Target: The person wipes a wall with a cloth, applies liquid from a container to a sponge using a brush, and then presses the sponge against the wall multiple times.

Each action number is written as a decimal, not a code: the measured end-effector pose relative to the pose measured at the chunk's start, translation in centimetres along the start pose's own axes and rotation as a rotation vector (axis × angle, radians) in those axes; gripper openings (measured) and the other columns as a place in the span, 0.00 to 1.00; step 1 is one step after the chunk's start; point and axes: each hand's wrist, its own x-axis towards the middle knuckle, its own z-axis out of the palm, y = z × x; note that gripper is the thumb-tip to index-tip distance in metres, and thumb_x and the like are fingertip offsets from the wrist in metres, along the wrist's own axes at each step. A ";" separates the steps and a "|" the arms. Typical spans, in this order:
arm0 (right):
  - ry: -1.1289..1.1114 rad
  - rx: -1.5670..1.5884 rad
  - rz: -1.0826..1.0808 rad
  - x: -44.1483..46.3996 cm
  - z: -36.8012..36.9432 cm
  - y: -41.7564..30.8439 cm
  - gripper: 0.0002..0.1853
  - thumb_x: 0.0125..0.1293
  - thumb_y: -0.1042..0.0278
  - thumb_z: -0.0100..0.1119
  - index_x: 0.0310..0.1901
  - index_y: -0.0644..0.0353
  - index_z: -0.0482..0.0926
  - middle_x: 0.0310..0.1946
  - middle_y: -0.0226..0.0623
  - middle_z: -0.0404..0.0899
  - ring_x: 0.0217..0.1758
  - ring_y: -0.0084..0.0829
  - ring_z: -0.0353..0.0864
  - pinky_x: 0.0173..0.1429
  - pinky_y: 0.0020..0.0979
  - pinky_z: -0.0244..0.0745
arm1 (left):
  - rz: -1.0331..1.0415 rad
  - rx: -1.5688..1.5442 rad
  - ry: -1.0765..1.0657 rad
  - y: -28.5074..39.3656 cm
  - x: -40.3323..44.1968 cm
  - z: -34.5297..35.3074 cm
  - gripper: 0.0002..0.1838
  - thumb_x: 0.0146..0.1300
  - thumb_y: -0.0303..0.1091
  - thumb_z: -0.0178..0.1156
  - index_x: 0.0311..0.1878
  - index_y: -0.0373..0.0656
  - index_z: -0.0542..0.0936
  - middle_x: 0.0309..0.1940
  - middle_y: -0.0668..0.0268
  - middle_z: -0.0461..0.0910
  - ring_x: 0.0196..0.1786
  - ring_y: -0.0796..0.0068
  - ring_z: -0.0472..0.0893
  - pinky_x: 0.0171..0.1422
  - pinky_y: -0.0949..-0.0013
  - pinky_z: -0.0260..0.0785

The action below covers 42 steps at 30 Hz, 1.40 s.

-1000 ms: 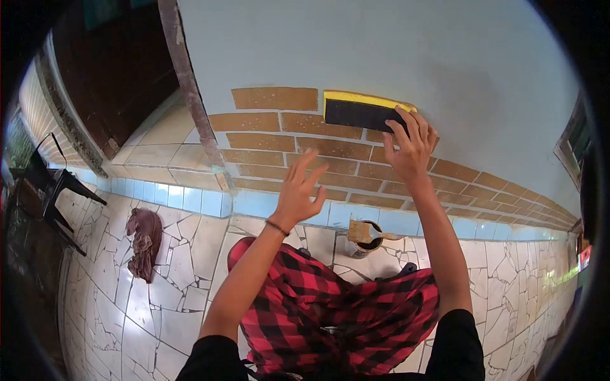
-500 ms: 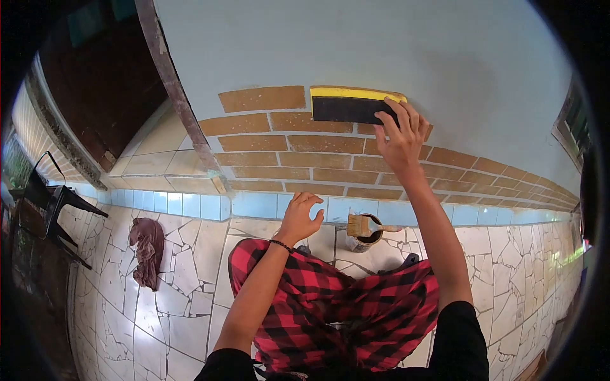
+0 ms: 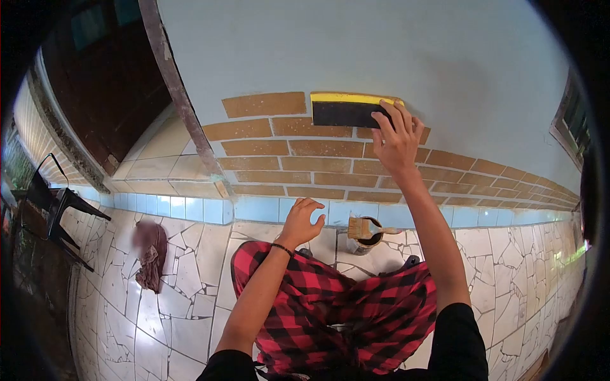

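My right hand [image 3: 399, 136] grips the right end of a black-and-yellow rectangular block [image 3: 346, 113], about the size of one painted brick. The block lies against the grey wall, in line with the top brown brick shape [image 3: 264, 104], its yellow strip uppermost. My left hand [image 3: 303, 222] hovers over my knee in front of the light blue tile strip, fingers loosely curled, thumb apart, nothing in it. On the floor between my legs and the wall stands a can [image 3: 365, 245] of dark contents, with a paintbrush [image 3: 375, 230] laid across its rim.
Rows of brown brick shapes [image 3: 327, 148] cover the lower wall. A crumpled brown cloth [image 3: 151, 257] lies on the stone-patterned floor [image 3: 184, 305] to the left. Farther left are a black chair [image 3: 60, 213] and a doorway step [image 3: 168, 170].
The view has shifted slightly, so the wall sits a little lower in the picture. My right hand still holds the block at nearly the same place on the wall.
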 end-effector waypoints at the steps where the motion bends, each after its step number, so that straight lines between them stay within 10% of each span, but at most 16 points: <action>1: -0.003 0.004 -0.001 0.1 -0.2 -0.1 0.20 0.53 0.72 0.74 0.50 0.46 0.85 0.64 0.26 0.80 0.72 0.36 0.73 0.67 0.49 0.62 | -0.001 0.001 -0.001 -0.3 0.1 0.1 0.13 0.62 0.32 0.68 0.49 0.40 0.85 0.48 0.55 0.84 0.57 0.49 0.78 0.67 0.53 0.71; 20: 0.145 0.026 0.011 -0.4 -4.9 0.7 0.24 0.52 0.76 0.75 0.52 0.49 0.81 0.64 0.30 0.81 0.71 0.39 0.75 0.70 0.44 0.64 | -0.026 0.030 -0.120 -0.2 -1.5 1.0 0.17 0.63 0.35 0.69 0.53 0.41 0.85 0.51 0.55 0.84 0.59 0.50 0.77 0.69 0.53 0.70; 30: 0.451 0.420 0.687 -9.5 -10.1 7.2 0.39 0.65 0.81 0.72 0.75 0.66 0.63 0.69 0.47 0.73 0.72 0.38 0.73 0.72 0.39 0.71 | -0.084 0.047 -0.283 -0.1 -1.4 2.1 0.18 0.64 0.39 0.69 0.54 0.41 0.86 0.49 0.56 0.86 0.57 0.50 0.79 0.68 0.53 0.71; 42: 0.402 0.726 1.127 -18.7 -9.4 8.6 0.35 0.61 0.81 0.75 0.69 0.63 0.70 0.62 0.41 0.76 0.64 0.33 0.79 0.63 0.33 0.82 | -0.147 0.116 -0.525 -2.7 -1.3 4.6 0.21 0.68 0.45 0.67 0.58 0.42 0.85 0.51 0.56 0.86 0.59 0.54 0.81 0.69 0.55 0.71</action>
